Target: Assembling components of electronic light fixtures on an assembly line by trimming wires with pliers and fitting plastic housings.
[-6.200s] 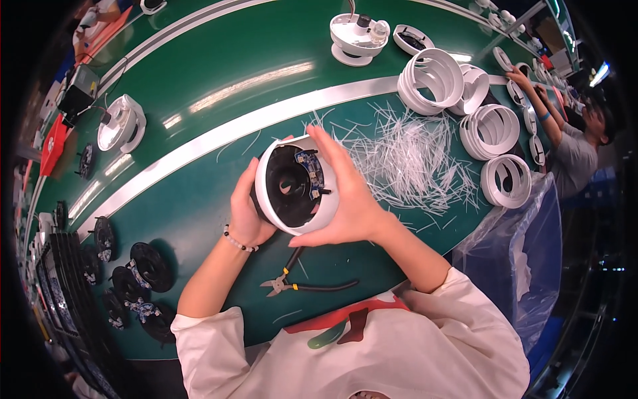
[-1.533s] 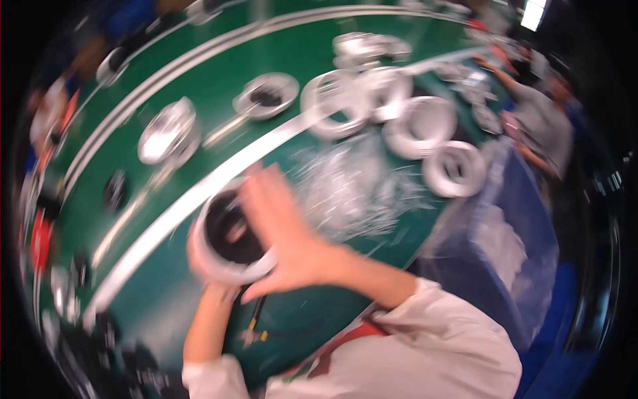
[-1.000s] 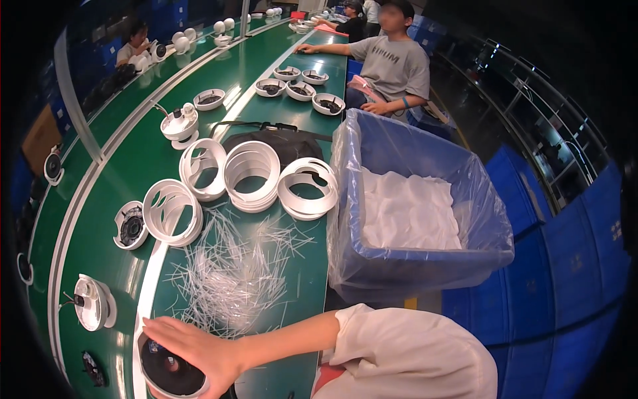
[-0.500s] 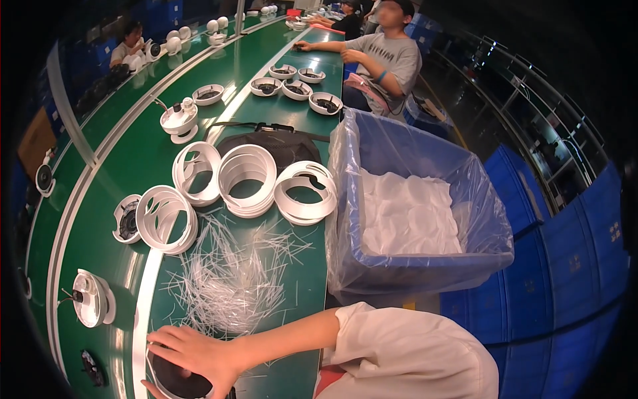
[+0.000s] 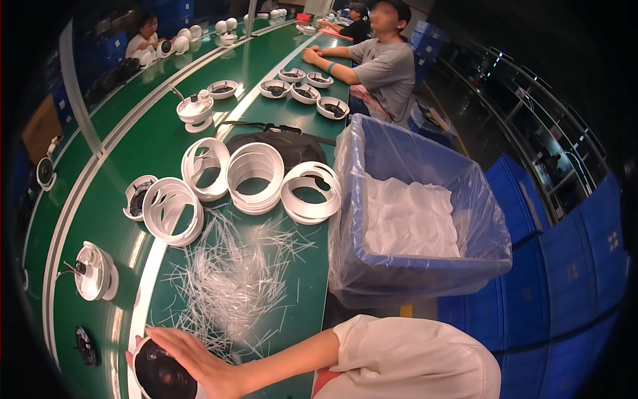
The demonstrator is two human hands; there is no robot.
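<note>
Right hand point(image 5: 196, 359) laid flat, fingers spread, over round white plastic housing with dark glossy inside point(image 5: 159, 379), palm on its right rim; touching, not clenched. Housing at lower left edge of view, on green conveyor table point(image 5: 279, 266). Left hand hidden below frame; grip cannot be told. Just beyond fingertips: loose heap of thin white plastic strips point(image 5: 232, 279). Further out past the heap: stacks of white plastic rings point(image 5: 256, 176) in a row. To left of hand, well apart: small white dome unit with wire point(image 5: 93, 271). To right of forearm: blue crate lined with clear plastic bag point(image 5: 412, 219), white sheets inside. Far end of table: seated person in grey shirt point(image 5: 382, 63), forearms on table edge
</note>
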